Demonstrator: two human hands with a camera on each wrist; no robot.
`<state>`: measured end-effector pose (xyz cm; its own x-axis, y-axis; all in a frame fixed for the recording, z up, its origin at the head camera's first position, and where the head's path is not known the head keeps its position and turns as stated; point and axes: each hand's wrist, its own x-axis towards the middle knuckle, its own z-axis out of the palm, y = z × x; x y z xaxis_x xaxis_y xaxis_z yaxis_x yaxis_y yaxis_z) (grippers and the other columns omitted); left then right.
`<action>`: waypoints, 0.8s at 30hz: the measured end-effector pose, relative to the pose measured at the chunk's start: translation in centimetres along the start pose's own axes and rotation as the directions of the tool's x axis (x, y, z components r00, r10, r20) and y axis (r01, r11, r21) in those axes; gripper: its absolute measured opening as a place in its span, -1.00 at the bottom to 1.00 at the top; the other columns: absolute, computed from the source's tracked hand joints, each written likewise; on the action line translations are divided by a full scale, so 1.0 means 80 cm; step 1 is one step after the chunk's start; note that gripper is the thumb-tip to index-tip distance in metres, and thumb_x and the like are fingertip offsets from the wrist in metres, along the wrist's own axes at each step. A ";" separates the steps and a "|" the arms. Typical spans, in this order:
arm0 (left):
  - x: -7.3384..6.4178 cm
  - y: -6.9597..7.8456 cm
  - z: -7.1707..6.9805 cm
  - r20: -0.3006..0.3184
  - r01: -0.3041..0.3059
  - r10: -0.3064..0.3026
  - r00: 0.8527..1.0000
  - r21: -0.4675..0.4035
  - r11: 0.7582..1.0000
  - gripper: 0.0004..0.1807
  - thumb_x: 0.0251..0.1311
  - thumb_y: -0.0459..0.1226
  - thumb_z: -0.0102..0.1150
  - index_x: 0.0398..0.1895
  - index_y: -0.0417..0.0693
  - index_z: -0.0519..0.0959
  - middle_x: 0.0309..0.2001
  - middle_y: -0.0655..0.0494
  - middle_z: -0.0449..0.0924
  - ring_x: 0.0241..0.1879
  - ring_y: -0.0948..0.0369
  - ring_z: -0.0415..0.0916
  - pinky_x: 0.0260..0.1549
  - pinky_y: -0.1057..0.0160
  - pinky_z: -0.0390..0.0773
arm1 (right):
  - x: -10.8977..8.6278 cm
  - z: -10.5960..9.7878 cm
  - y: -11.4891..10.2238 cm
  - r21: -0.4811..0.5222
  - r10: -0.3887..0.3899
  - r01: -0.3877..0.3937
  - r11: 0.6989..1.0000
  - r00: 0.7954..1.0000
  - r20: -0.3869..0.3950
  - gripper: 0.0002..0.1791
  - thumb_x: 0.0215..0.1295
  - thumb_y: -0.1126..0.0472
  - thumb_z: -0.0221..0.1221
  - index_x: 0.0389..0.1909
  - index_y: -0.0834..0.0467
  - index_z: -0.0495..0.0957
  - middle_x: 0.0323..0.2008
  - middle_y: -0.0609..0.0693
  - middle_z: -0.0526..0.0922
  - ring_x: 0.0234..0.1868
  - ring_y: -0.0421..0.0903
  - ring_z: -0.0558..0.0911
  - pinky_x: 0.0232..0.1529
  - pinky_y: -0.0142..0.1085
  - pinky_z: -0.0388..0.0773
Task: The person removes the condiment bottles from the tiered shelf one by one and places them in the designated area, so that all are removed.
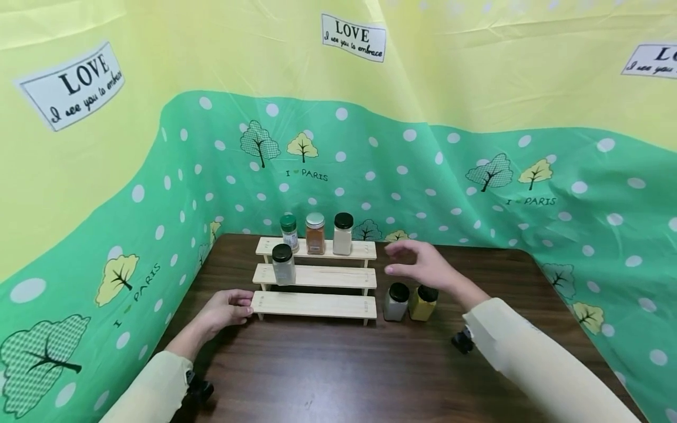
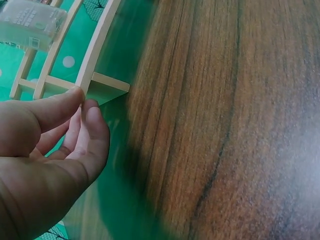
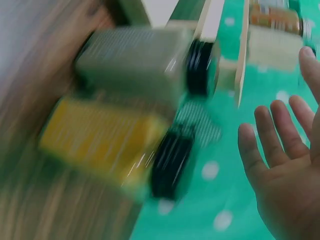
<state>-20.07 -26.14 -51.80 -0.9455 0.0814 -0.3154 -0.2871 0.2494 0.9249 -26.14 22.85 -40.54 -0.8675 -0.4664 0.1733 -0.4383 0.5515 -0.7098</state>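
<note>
My left hand (image 1: 228,309) pinches the left end of the lowest step of a pale wooden three-step spice rack (image 1: 314,304), thumb above and fingers below in the left wrist view. My right hand (image 1: 420,265) hovers past the rack's right end with fingers spread, holding nothing. Below it stand a black-capped jar of greyish contents (image 1: 396,303) and a black-capped jar of yellow contents (image 1: 423,304), both blurred in the right wrist view. On the middle step sits a grey jar (image 1: 284,265). The top step bears a green-capped jar (image 1: 290,233), a reddish-brown jar (image 1: 315,235) and a cream jar (image 1: 342,235).
The rack stands toward the back of a dark brown wooden table (image 1: 317,370). A green and yellow printed cloth (image 1: 396,153) hangs behind the table and along its sides. Small black devices (image 1: 462,341) are worn at both wrists.
</note>
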 end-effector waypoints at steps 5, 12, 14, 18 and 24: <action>0.003 -0.001 -0.002 0.022 -0.022 0.022 1.000 0.013 1.000 -0.44 0.26 -0.52 0.27 0.34 -0.43 0.42 0.06 -0.22 0.57 -0.19 0.16 0.63 -0.18 0.14 0.72 | 0.035 0.038 -0.034 0.019 -0.054 0.053 0.998 0.996 0.068 -0.44 0.22 0.07 0.47 0.19 0.20 0.60 0.09 0.17 0.69 0.09 0.08 0.67 0.16 0.08 0.59; 0.012 -0.001 -0.008 0.075 -0.067 0.065 0.995 0.027 0.997 -0.36 0.23 -0.53 0.28 0.40 -0.44 0.35 0.15 -0.31 0.55 -0.15 0.14 0.64 -0.14 0.14 0.72 | 0.072 0.083 -0.070 0.055 -0.054 0.047 0.997 0.990 0.129 -0.38 0.23 0.03 0.46 0.25 0.18 0.57 0.13 0.03 0.67 0.10 -0.05 0.66 0.17 -0.06 0.61; 0.014 0.000 -0.010 0.094 -0.074 0.072 0.993 0.026 0.997 -0.35 0.23 -0.52 0.29 0.40 -0.45 0.35 0.17 -0.33 0.54 -0.14 0.14 0.65 -0.13 0.14 0.72 | 0.079 0.094 -0.079 0.054 -0.051 0.045 0.998 0.990 0.133 -0.37 0.23 0.02 0.46 0.26 0.17 0.56 0.14 0.02 0.66 0.11 -0.06 0.65 0.19 -0.10 0.60; 0.016 0.000 -0.014 0.125 -0.077 0.072 0.990 0.032 0.997 -0.34 0.22 -0.51 0.30 0.40 -0.44 0.35 0.20 -0.34 0.52 -0.13 0.14 0.65 -0.12 0.14 0.72 | 0.091 0.116 -0.089 0.063 -0.055 0.047 0.997 0.988 0.141 -0.36 0.24 0.02 0.46 0.30 0.13 0.53 0.17 0.02 0.64 0.13 -0.05 0.65 0.19 -0.13 0.60; 0.016 0.000 -0.018 0.146 -0.064 0.057 0.988 0.044 0.997 -0.33 0.23 -0.51 0.29 0.41 -0.45 0.33 0.22 -0.35 0.48 -0.11 0.15 0.65 -0.10 0.12 0.72 | 0.103 0.148 -0.098 0.165 -0.033 0.007 0.986 0.987 0.159 -0.30 0.26 0.05 0.44 0.36 0.18 0.45 0.23 0.10 0.60 0.16 0.01 0.66 0.14 -0.17 0.64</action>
<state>-21.51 -27.39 -51.94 -0.9277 0.2358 -0.2896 -0.2187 0.2855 0.9331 -27.09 6.50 -41.66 -0.8038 -0.5886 0.0859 -0.3993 0.4268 -0.8114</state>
